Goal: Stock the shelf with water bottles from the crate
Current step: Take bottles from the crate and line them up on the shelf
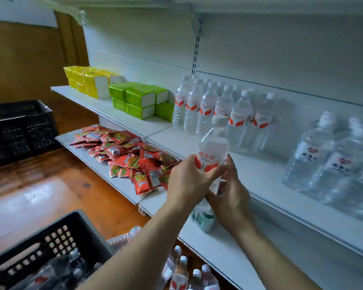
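Crate fills the lower left of the frame, black and perforated, with bottles dim inside it; more bottles lie loose at bottom centre, beside its right wall. A second crate stands at mid left on the floor.

Centre frame, both hands carry one bottle upright, in front of the shelf edge and not yet on it. The left hand wraps its label band, thumb and fingers curled round the front. The right hand lies against the bottle's lower right side with fingers fairly straight, more steadying than gripping.

Just behind the cap stands the row of matching bottles, tightly packed. My worry is there: pushed in too fast or tilted, the held bottle could knock the front ones and topple several in a chain. Set too near the shelf's lip, it could tip off onto the red packets on the shelf below.

At right, the larger bottles narrow the free gap, so a wide swing risks clipping them.
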